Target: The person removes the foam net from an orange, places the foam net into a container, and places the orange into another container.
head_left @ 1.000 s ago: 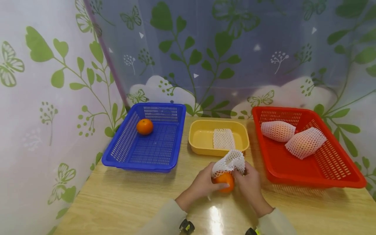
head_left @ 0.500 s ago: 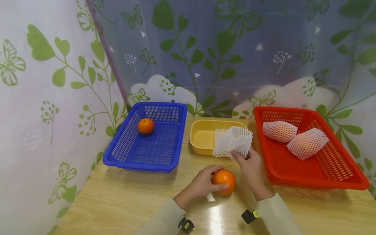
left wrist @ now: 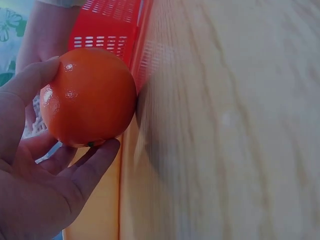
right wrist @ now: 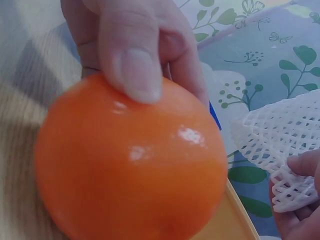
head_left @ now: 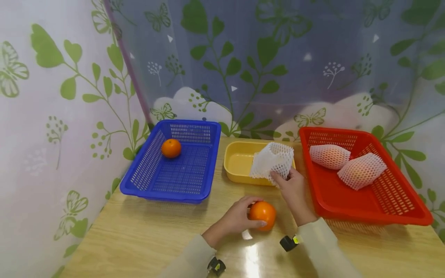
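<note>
My left hand (head_left: 240,216) grips an orange (head_left: 263,216) on the table, thumb on the near side and fingers round the far side. In the left wrist view the bare orange (left wrist: 92,97) sits between thumb and fingers. My right hand (head_left: 292,191) pinches a white foam net sleeve (head_left: 272,160) by its near edge, over the yellow tray (head_left: 238,174). The right wrist view shows the foam net sleeve (right wrist: 280,132) between thumb and fingers, its mesh spread wide. Another net seen earlier in the tray is hidden behind it.
A blue basket (head_left: 167,195) at the left holds one orange (head_left: 171,148). At the right stands a red basket (head_left: 375,217) with two net-wrapped fruits (head_left: 362,171) in it. A patterned curtain (head_left: 240,69) closes off the back of the table.
The foam net sleeve has come off the orange, and my right hand has carried it forward over the yellow tray. My left hand has kept its grip on the orange.
</note>
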{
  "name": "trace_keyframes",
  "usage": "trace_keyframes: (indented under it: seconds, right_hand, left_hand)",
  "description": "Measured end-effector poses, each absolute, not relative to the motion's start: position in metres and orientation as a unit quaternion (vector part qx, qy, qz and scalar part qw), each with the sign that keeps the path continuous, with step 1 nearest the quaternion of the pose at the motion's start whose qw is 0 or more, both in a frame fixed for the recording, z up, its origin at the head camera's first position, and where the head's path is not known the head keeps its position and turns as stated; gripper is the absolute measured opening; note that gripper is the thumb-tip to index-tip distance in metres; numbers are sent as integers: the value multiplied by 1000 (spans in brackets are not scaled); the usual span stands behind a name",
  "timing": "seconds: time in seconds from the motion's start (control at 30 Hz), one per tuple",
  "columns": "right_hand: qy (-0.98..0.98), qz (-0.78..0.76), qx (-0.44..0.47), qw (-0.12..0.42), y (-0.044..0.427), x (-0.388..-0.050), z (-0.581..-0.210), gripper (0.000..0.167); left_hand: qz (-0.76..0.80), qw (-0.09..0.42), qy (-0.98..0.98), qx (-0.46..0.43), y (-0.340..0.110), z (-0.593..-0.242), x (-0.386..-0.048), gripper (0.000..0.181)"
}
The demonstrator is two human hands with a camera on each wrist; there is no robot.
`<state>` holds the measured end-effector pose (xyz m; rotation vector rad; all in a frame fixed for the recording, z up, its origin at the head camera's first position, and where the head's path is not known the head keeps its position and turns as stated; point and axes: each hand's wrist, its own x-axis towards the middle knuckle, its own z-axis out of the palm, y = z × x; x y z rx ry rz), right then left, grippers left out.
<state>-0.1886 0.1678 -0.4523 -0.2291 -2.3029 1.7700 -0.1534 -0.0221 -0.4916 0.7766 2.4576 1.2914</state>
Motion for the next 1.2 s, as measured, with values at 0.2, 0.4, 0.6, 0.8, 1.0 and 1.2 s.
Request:
trace_keyframes:
  seconds: [0.2,0.4,0.6,0.8,1.0,1.2]
  right_hand:
    - [-791,598,-64,111,165,-201,-452,45]
    - [-805,586,-54,75,162,-215,-454,49]
    - [-819,570,-45,41,163,-228,-456,56]
    - [-835,549,-21,3,160,-242,-451,71]
    - [-849,526,-4,-39,156,-252,-449,85]
    - [-872,487,18,-47,154,-263,-449,92]
  left_hand:
    - [451,136,844,256,-22,-491,-152,60]
    - [467,143,836,250,-26,-491,-153,59]
    - [464,153,832,262,-31,-487,-153,58]
    - [465,160,830,265,-32,-485,-153,58]
    - [462,165,828,272,-33,-487,-154,58]
    - [467,169,823,275,-35,-487,-155,58]
